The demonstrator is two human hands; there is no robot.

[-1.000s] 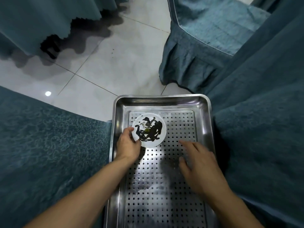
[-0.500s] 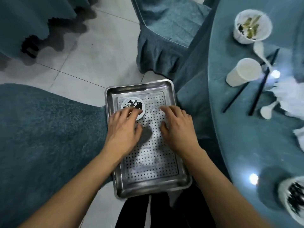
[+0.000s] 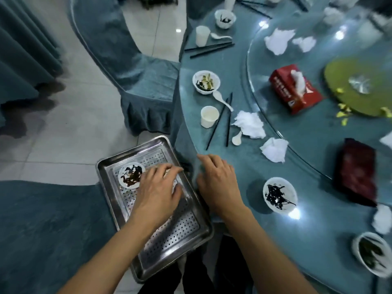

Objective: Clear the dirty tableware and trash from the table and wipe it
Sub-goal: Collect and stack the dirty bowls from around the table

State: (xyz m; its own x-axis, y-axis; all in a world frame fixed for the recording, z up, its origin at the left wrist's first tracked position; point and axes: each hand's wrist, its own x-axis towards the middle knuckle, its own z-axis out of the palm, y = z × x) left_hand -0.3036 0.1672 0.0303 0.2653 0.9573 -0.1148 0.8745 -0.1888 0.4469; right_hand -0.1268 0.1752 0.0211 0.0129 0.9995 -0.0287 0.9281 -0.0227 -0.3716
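Beside the round table [image 3: 244, 166], on what looks like a covered chair seat, sits a perforated steel tray [image 3: 169, 234] with one dirty bowl [image 3: 131, 175] already in its far left corner. Her left hand [image 3: 158, 192] lies flat over the tray, fingers spread and holding nothing, just beside that bowl. The right hand [image 3: 214, 183] hovers over the table's edge, fingers loosely spread, also holding nothing.

The step now, I judge, is fetching the next dish. Nearest the right hand is a white bowl with dark scraps [image 3: 279, 195]; it makes sense to take that first, gripping the rim with thumb outside so the residue stays level, then setting it down next to the first bowl so the tray fills in rows. The paper cup [image 3: 209, 116], the chopsticks [image 3: 218, 122] and the crumpled tissues [image 3: 249, 124] lie farther up the table and can follow. The left hand would do well to steady the tray, since it overhangs its support.
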